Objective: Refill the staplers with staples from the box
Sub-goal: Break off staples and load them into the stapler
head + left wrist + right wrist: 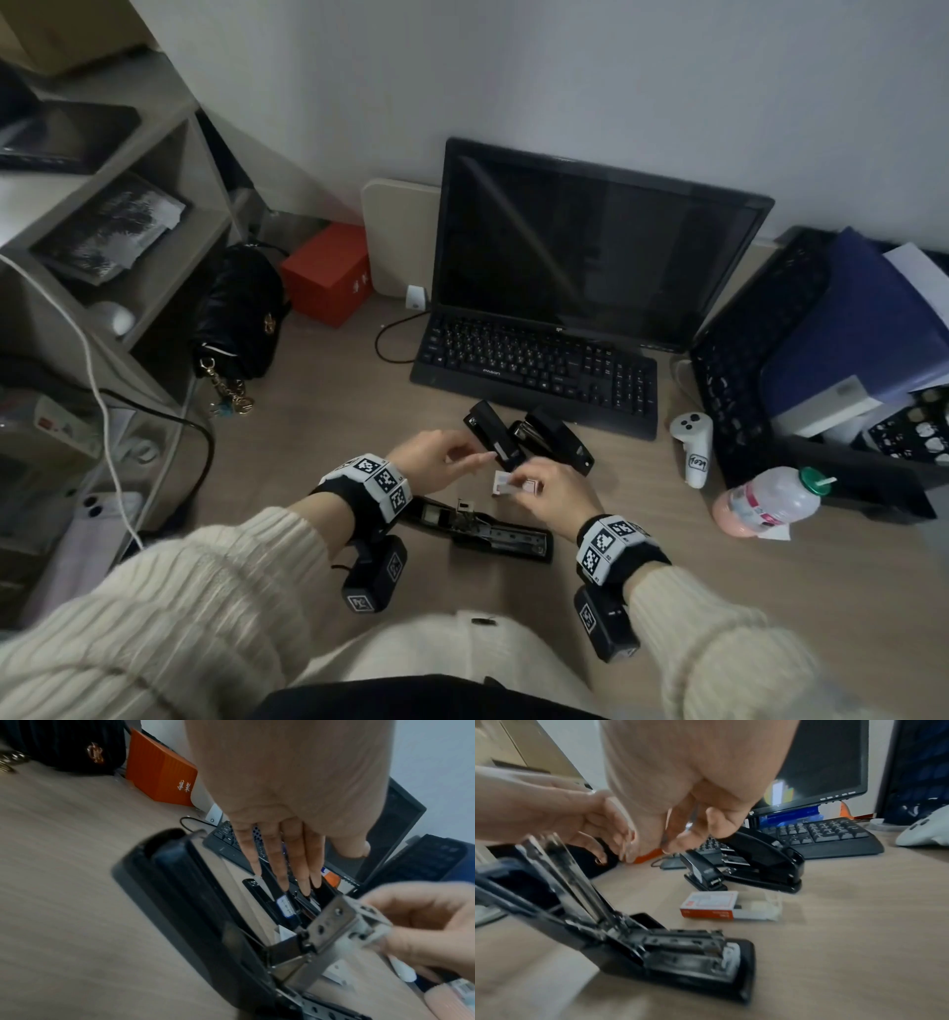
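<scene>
A black stapler [493, 537] lies opened flat near the desk's front edge, with its metal magazine [331, 925] raised. Just beyond it sits a red and white staple box [711, 906] with its clear tray slid out. My right hand [524, 480] hovers over the box and pinches a small grey strip [372, 927], apparently staples. My left hand [462, 460] floats beside it with straight fingers [295, 862], holding nothing. Two closed black staplers [490, 434] [557, 439] lie behind, by the keyboard.
A black keyboard [534, 360] and dark monitor [590, 241] stand behind the staplers. To the right are a white controller [693, 447], a plastic bottle [770, 501] and a black file tray [760, 334]. A black handbag [241, 313] and red box [328, 272] sit back left.
</scene>
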